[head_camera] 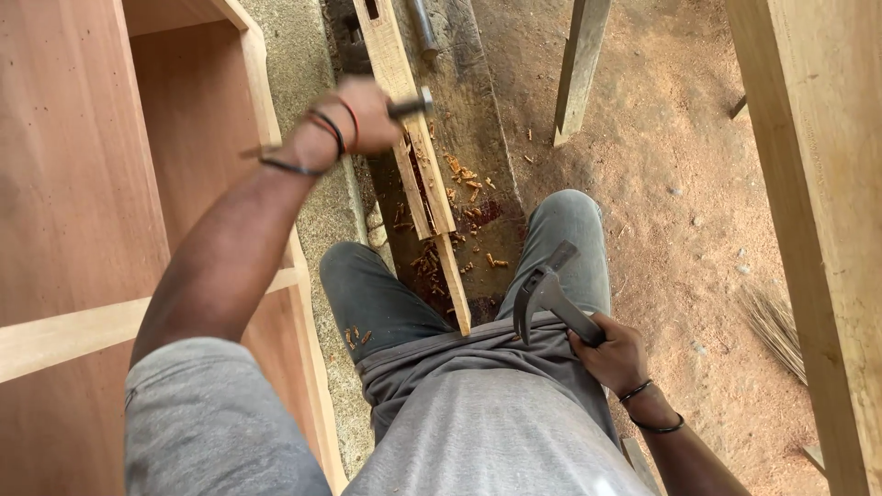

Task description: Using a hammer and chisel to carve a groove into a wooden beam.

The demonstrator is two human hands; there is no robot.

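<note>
My left hand is raised above a long wooden strip and is closed round a metal chisel, whose end sticks out to the right of the fist. My right hand rests on my right thigh and grips the handle of a claw hammer, its head pointing up and to the left. The strip runs away from me between my knees, with a mortise cut in it and several reddish wood chips scattered beside it.
A plywood cabinet frame stands at the left. The strip lies on a dark plank over a concrete slab. A wooden post rises ahead, a thick beam stands at the right, a broom's bristles lie on the sawdust floor.
</note>
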